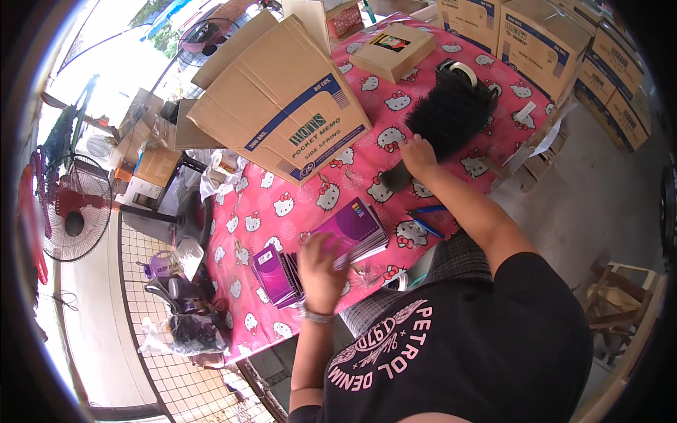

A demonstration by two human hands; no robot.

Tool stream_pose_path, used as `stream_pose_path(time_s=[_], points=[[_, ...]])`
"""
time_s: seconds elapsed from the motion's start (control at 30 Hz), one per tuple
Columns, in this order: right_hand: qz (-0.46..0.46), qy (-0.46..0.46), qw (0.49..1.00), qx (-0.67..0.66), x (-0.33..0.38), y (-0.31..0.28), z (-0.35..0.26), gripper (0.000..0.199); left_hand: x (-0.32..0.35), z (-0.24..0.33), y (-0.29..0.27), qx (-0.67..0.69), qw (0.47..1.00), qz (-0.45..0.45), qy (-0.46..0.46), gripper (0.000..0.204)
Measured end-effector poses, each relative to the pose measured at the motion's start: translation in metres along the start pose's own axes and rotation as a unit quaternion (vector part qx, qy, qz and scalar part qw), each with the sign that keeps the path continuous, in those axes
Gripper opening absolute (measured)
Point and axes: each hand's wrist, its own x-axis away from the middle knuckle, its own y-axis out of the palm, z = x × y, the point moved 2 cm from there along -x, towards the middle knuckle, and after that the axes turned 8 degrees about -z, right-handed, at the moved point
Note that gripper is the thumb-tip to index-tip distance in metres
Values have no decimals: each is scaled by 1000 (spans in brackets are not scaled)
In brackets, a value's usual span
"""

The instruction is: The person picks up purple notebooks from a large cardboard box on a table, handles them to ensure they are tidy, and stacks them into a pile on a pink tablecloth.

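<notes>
My right hand (pixel 418 155) is closed around the handle of a black brush (pixel 451 116), whose long dark bristles lie toward the far right over the pink patterned tablecloth (pixel 282 229). The handle's rounded end sticks out on the near side of my fist. Nearer to me, my left hand (pixel 321 275) is at the small purple notebooks, its fingers smeared by motion. On its left is a fanned stack of notebooks (pixel 273 276); a second stack of notebooks (pixel 356 227) lies on its right. Whether the left fingers grip any notebook cannot be made out.
A large open cardboard box (pixel 282 99) stands tilted beyond the notebooks. A flat brown box (pixel 392 53) and a tape dispenser (pixel 462 73) are at the far side. Blue-handled scissors or pens (pixel 427 221) lie near my body. Stacked cartons (pixel 532 46) stand far right; a fan (pixel 75 208) is left.
</notes>
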Motion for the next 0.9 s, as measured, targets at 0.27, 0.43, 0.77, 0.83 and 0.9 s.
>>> stream_pose_path(time_s=[0.27,0.43,0.77,0.83,0.9], points=[[6,-200,891,-407,61,-123,-34,28,4,13,13,-13,991,-125,52,27],[-55,-227,871,-432,103,-166,-62,27,1,19,15,-53,992,-102,59,31],[-10,-167,824,-541,106,-162,-64,23,-2,6,5,24,984,-175,11,26],[16,-164,820,-549,106,-160,-62,21,-2,12,9,-16,994,-108,28,27],[55,-181,829,-526,111,-159,-62,20,3,20,12,-20,995,-98,22,31]])
